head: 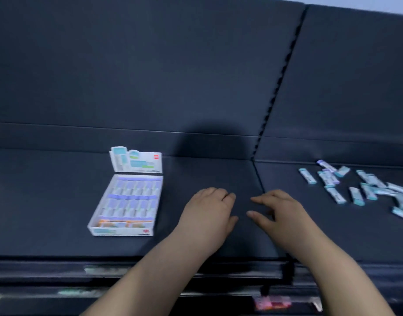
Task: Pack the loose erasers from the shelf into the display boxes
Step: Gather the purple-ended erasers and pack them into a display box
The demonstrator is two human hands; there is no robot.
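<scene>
A white display box (91, 225) lies open on the dark shelf at the left, its lid flap (136, 160) standing up behind it and rows of erasers packed inside. Several loose erasers (355, 188) in white and teal sleeves are scattered on the shelf at the right. My left hand (207, 210) and my right hand (278, 210) hover side by side over the bare shelf between the box and the loose erasers. Both hold nothing; their fingers are loosely bent. The picture is blurred.
The dark shelf (59, 201) has an upright back panel (150, 65). A vertical seam (275, 94) splits the shelf into a left and a right section. The shelf's front edge (105, 263) runs below my forearms, with lower shelf rails beneath.
</scene>
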